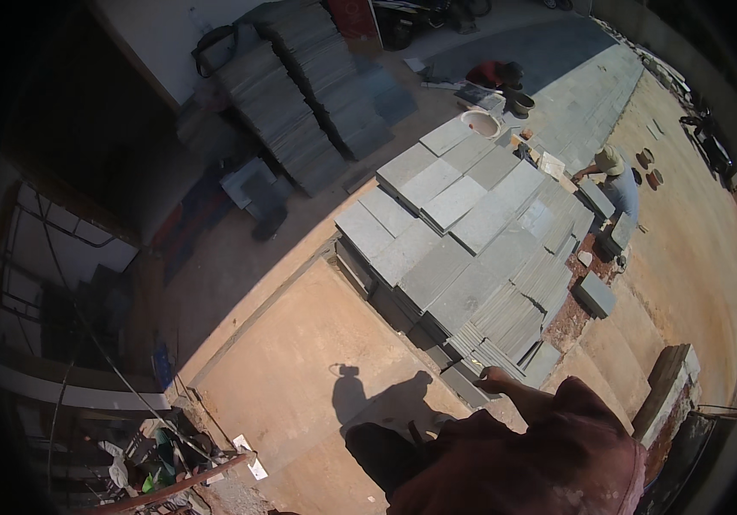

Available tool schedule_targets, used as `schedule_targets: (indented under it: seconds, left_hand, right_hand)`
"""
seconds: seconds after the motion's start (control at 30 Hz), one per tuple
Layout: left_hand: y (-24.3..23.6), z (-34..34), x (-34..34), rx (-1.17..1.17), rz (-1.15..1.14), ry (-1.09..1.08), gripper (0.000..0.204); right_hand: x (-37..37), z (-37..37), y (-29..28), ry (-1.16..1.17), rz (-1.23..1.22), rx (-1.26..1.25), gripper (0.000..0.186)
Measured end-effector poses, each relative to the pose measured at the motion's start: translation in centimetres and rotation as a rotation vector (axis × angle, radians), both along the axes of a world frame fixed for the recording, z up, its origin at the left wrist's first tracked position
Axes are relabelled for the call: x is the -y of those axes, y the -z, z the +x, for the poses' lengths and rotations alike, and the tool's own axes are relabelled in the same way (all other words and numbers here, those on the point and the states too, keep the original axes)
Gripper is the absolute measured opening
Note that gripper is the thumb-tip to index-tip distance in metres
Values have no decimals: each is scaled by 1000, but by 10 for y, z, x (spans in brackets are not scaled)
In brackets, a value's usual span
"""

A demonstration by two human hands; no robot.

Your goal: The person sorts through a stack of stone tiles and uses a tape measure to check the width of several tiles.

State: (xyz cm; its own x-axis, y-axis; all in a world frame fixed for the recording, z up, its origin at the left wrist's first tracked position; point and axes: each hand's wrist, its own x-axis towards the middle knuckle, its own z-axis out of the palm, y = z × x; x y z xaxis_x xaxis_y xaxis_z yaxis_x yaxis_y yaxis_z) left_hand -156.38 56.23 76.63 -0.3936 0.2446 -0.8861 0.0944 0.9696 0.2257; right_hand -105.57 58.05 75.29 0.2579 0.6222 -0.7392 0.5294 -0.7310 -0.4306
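Note:
My right hand reaches out from a dark red sleeve to the near corner of a big stack of grey stone tiles. Its fingers look curled at the edge of a grey slab low on the stack's near side. The hand is small and partly in glare, so whether it grips that slab or only touches it does not show. Beside it, thinner tiles stand on edge, packed in a row. My left hand is out of view.
A co-worker in a pale hat crouches beyond the stack, hands by a grey slab. Another person in red bends low farther back. More tiles are piled in shade. A block-like ledge stands right; clutter lies lower left.

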Motion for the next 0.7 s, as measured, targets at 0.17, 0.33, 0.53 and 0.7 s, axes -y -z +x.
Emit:
schedule_targets:
  seconds: [0.17,0.33,0.53,0.7]
  left_hand:
    - [17,-37,-131,35,-10,131,46]
    - [-14,-102,-349,-32,66,218,45]
    - [-87,-47,-725,25,487,486,20]
    - [-136,109,-946,101,764,770,23]
  right_hand:
    - [-132,1,22,257,60,97,57]
    - [-264,-29,-23,303,162,126,53]
    - [-313,-73,-44,518,-45,6,52]
    - [-350,-73,5,18,-21,285,53]
